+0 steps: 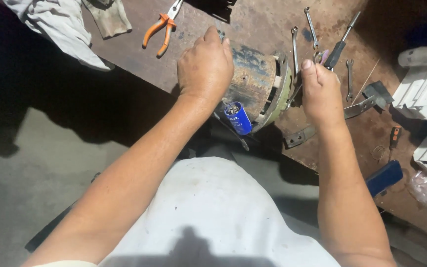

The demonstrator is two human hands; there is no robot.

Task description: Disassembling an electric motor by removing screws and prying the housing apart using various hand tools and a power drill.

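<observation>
1. Here, the pliers (158,27) with orange handles are lying at the far left of the desk (253,20), beside crumpled cloths (60,22); sitting well apart from the hands, they are awkward to reach for without letting go of the motor.
2. The left hand (205,66) is pressing down on top of the rusty motor (258,84), its fingers curled around a small metal part at the far edge. Because the motor is lying on its round side near the desk's front edge, it may be rolling toward the floor if that hand slackens.
3. The blue capacitor (237,117) is hanging by its wires under the motor; any shift could be straining or tearing them.
4. The right hand (320,91) is clenching a wrench (295,96) against the motor's end cover. A slip on rusted metal could be driving knuckles into the housing.
5. Loose wrenches (312,27) and a screwdriver (339,47) are crowding the desk beyond, and could be getting knocked off.
</observation>
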